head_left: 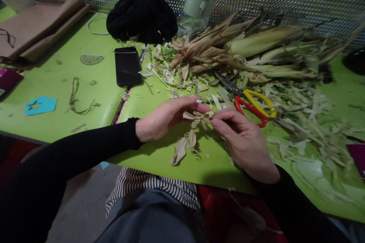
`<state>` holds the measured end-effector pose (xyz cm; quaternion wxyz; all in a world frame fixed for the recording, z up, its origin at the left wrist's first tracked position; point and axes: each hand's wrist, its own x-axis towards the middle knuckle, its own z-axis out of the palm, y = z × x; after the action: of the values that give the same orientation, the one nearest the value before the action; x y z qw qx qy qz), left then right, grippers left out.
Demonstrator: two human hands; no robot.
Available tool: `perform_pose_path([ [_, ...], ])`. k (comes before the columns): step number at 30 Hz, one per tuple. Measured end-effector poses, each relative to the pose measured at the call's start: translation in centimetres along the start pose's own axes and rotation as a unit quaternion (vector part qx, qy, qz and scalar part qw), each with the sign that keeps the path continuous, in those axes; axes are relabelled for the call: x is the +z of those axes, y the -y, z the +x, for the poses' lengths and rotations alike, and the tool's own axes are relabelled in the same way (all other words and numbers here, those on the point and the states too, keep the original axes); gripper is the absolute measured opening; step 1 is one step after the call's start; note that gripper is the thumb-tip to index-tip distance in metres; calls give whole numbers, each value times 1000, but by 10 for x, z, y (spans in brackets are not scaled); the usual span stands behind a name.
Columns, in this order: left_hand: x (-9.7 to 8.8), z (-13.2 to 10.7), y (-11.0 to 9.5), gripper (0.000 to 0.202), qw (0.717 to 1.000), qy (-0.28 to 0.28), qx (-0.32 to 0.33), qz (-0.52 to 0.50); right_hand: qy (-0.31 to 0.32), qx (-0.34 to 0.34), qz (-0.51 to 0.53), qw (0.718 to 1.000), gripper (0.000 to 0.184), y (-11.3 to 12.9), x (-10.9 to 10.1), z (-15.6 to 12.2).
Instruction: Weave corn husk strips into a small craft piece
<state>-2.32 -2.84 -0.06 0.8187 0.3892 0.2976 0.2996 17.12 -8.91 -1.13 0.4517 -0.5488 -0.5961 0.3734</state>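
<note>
Just above the table, between my hands, is a small braided corn husk piece (195, 122) with loose pale strips sticking out. My right hand (246, 142) pinches its right end between thumb and fingers. My left hand (167, 117) curves round from the left, its fingertips closed against the back of the piece and partly hidden by it. Curled husk scraps (179, 151) lie or hang just below the braid. Beyond my right hand lie scissors (252, 104) with one red and one yellow handle, their blades among husk shreds.
A heap of corn husks (256, 43) and shreds (316, 117) covers the back and right of the green table (94, 102). Behind stand a green bottle (199, 3) and a black cloth bundle (142, 15). Leftward lie a phone (128, 66), twisted cord (74, 98) and blue paper (41, 105).
</note>
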Motion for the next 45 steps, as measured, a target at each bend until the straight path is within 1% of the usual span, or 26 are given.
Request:
perform_pose_path([
  [3, -2, 0, 1, 21, 1000, 15, 0, 19, 3, -6, 6, 1000, 14, -3, -1, 0],
  [5, -3, 0, 2, 14, 999, 36, 6, 26, 9, -9, 13, 1000, 14, -4, -1, 0],
  [7, -2, -1, 1, 12, 997, 65, 17, 43, 15, -12, 19, 1000, 15, -3, -2, 0],
  [9, -1, -4, -2, 11, 990, 92, 48, 96, 16, -18, 17, 1000, 17, 0, -2, -1],
  [10, 0, -6, -5, 10, 982, 103, 77, 141, 15, -25, 9, 1000, 17, 2, -3, -2],
  [11, 0, -8, -9, 9, 968, 111, 115, 195, 12, -35, -3, 999, 17, 5, -3, -2],
  [12, 0, -10, -12, 9, 946, 119, 157, 256, 4, -51, -19, 998, 16, 7, -3, -3],
  [14, 0, -13, -18, 11, 885, 127, 233, 383, -18, -92, -60, 994, 13, 12, -2, -4],
  [15, -1, -13, -19, 13, 852, 129, 256, 438, -25, -111, -82, 990, 12, 14, -2, -5],
  [17, -3, -11, -18, 18, 797, 133, 273, 523, -26, -133, -124, 983, 11, 15, 0, -4],
  [19, -7, -6, -11, 20, 767, 135, 263, 570, -3, -132, -166, 977, 10, 14, 0, -2],
  [20, -9, -3, -6, 19, 766, 130, 253, 577, 18, -125, -188, 974, 10, 12, 0, -1],
  [21, -10, 0, -1, 18, 774, 125, 237, 574, 43, -116, -211, 970, 10, 10, 0, 0],
  [23, -12, 4, 8, 14, 808, 112, 184, 548, 89, -98, -250, 959, 11, 7, -1, 3],
  [24, -12, 5, 11, 12, 832, 98, 154, 524, 103, -91, -263, 955, 12, 5, -2, 3],
  [26, -12, 6, 15, 12, 885, 71, 91, 452, 109, -85, -275, 952, 13, 5, -3, 3],
  [28, -11, 6, 15, 13, 927, 55, 35, 369, 101, -88, -273, 953, 14, 6, -3, 1],
  [30, -9, 4, 14, 12, 945, 48, 5, 322, 92, -98, -271, 953, 14, 8, -2, -1],
  [32, -7, 2, 12, 11, 939, 42, 11, 340, 82, -113, -275, 951, 13, 10, 0, -2],
  [33, -5, 1, 11, 12, 928, 39, 27, 370, 76, -123, -278, 949, 12, 10, 1, -3],
  [37, -1, -6, 6, 9, 848, 30, 119, 516, 45, -195, -283, 938, 11, 9, 5, -6],
  [38, 0, -7, 6, 9, 833, 30, 135, 536, 39, -208, -279, 937, 11, 9, 5, -7],
  [39, 0, -8, 5, 10, 825, 32, 146, 545, 36, -217, -274, 936, 10, 9, 6, -7],
  [41, 0, -9, 6, 12, 832, 41, 151, 533, 31, -213, -261, 941, 6, 9, 5, -8],
  [42, -1, -8, 6, 13, 843, 46, 147, 515, 27, -204, -257, 944, 5, 8, 4, -8],
  [45, -5, -4, 8, 13, 892, 63, 114, 432, 29, -187, -263, 946, 17, 8, 1, -6],
])
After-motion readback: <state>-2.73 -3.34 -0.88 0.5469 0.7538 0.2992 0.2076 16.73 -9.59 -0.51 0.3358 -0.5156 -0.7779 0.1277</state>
